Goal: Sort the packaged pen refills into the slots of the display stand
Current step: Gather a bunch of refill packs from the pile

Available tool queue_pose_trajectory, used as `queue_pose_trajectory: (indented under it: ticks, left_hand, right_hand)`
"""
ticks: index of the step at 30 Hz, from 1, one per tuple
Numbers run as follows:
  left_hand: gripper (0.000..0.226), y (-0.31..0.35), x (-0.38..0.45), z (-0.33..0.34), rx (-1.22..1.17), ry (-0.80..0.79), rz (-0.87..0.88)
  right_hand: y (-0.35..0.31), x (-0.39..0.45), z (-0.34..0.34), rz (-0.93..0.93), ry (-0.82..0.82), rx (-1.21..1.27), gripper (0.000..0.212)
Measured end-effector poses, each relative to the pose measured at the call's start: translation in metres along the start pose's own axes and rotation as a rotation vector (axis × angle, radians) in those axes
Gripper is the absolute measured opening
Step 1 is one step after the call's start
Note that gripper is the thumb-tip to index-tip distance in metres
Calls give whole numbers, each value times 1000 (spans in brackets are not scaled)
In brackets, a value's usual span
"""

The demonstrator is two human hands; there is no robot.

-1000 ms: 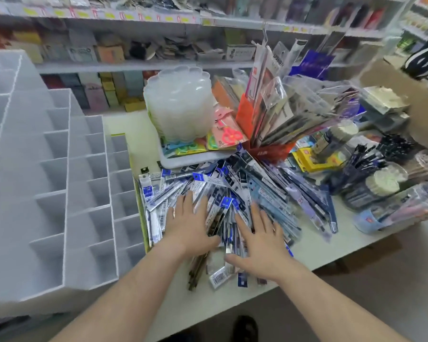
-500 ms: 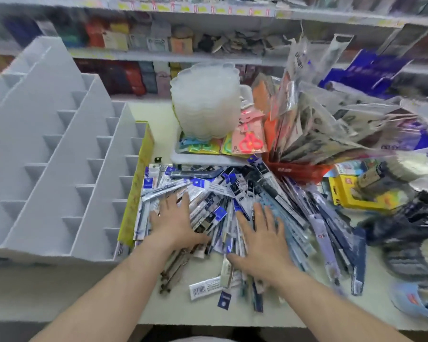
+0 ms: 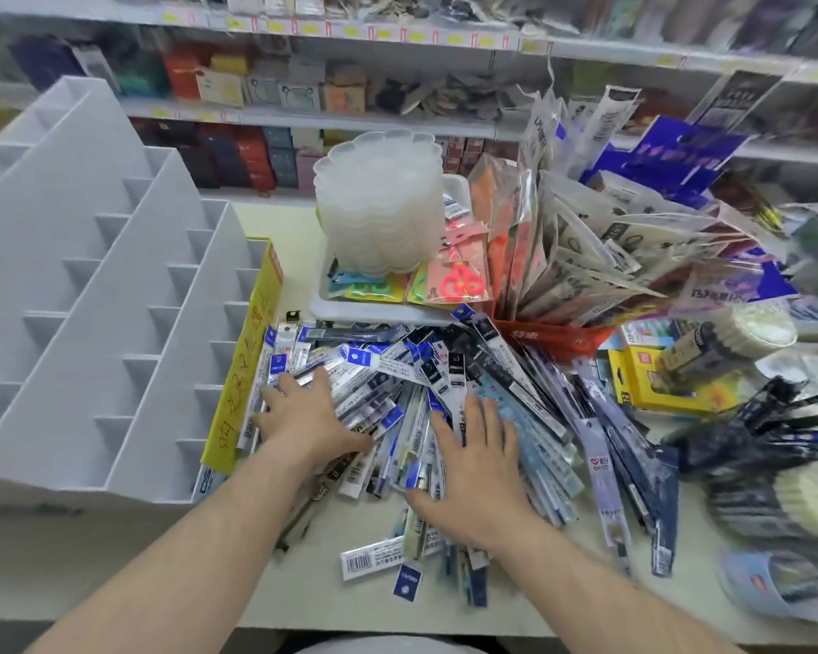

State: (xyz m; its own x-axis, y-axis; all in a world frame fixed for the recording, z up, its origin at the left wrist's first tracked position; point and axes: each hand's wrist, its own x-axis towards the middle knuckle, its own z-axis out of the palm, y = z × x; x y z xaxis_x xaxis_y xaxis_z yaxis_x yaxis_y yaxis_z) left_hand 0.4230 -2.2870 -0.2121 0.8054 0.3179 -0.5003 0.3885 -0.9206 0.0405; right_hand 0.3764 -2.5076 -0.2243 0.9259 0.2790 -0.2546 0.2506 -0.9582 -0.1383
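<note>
- My right hand and left hand lie flat, fingers spread, pressing on the pile of packaged pen refills mid-table, grasping nothing.
- Left of the pile stands the white display stand, touching it.
- Beyond the pile, a tray carries stacked clear plastic containers.

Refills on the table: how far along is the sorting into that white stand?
Done: nothing that shows; every visible slot of the stand is empty. In hand: the left hand and right hand lie flat with spread fingers on the refills, holding none. Left: the whole pile, heaped beside the stand, has to go into slots.
</note>
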Motion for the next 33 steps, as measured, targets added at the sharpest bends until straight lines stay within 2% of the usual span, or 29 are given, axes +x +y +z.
queue_pose_trajectory:
  ticks: [3,4,7,10,17,22,28,31,33]
  left_hand:
    - [114,-10,1,-6,-36,83,36]
    - [115,-13,1,-7,-44,92,36]
    - [141,-15,-1,-6,-22,-3,18]
    - [143,-8,-6,-2,12,-47,55]
    - [83,-12,-7,-10,-106,115,153]
    - [59,-23,-7,-22,-203,189,194]
    - [41,-42,-15,-43,-415,183,185]
    - [25,-50,-20,-52,-574,150,185]
    - [20,-54,-25,-59,-659,144,202]
  right_hand:
    - [-9,-3,1,-12,57,-5,100]
    - [-12,-3,1,-16,66,-6,99]
    - [-21,-2,2,-30,70,8,98]
    - [-31,0,3,-48,77,-4,99]
    - [-42,17,-2,-13,100,37,108]
    - [-50,36,-10,-45,123,51,117]
    - [-33,64,-17,-19,81,-167,78]
    - [-18,74,-24,30,36,-229,72]
    - [-14,81,-32,28,5,-185,72]
